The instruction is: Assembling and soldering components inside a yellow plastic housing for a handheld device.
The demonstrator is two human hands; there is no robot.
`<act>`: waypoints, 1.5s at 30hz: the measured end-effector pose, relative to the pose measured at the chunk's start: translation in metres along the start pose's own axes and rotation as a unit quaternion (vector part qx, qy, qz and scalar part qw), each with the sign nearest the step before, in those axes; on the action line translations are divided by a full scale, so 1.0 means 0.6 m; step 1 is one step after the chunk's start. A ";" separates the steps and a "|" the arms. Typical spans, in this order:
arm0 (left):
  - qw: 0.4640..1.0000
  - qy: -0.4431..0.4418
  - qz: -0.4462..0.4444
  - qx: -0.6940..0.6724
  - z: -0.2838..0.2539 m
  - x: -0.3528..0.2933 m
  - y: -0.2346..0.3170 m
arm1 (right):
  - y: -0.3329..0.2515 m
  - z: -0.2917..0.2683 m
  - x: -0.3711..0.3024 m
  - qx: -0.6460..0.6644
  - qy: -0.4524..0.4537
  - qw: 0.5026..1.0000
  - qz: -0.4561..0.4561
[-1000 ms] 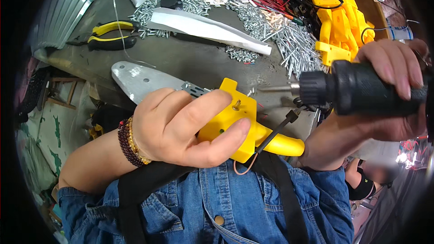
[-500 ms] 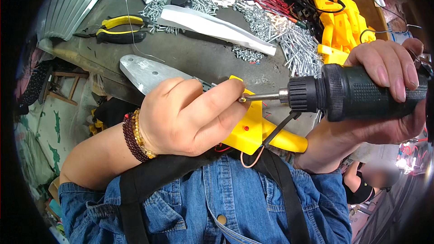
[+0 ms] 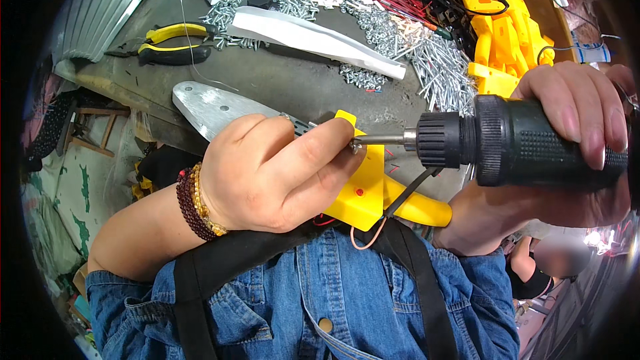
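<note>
Head view: pinching a small metal fastener (image 3: 355, 148) in the left grip (image 3: 267, 180) against the bit (image 3: 383, 139); clasping the dark power driver (image 3: 527, 150) in the right grip (image 3: 573, 107); with yellow housing (image 3: 360, 193) partly beneath the left.

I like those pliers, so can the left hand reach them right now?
Probably, if it lets go first: the left hand seems to pinch a small metal piece at the tip of the driver. The pliers lie on the bench beyond the bar, with only a thin wire across them.
</note>
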State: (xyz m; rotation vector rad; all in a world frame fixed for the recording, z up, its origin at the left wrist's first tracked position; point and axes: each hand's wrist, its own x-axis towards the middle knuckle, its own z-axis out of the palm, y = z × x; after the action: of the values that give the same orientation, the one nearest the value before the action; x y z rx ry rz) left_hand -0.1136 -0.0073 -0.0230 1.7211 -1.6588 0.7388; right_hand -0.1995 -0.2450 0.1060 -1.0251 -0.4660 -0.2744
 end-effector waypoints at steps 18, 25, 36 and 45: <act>0.999 -0.012 -0.026 -0.026 -0.001 -0.005 0.002 | 0.033 0.033 0.009 0.011 0.030 0.999 -0.019; 0.997 0.040 0.012 -0.067 0.009 -0.023 -0.001 | 0.059 -0.017 0.036 -0.069 -0.004 0.994 0.086; 0.999 0.031 0.014 -0.034 0.008 -0.028 0.007 | 0.113 0.017 0.090 0.016 0.213 0.964 0.161; 0.999 0.023 0.007 -0.036 0.008 -0.029 0.006 | 0.162 -0.060 0.094 0.172 -0.162 0.967 0.092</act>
State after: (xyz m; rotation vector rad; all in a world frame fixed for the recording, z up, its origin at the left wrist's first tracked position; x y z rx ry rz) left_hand -0.1182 0.0002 -0.0395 1.6327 -1.6480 0.7098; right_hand -0.0997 -0.2280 0.0451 -0.7649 -0.6824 0.1407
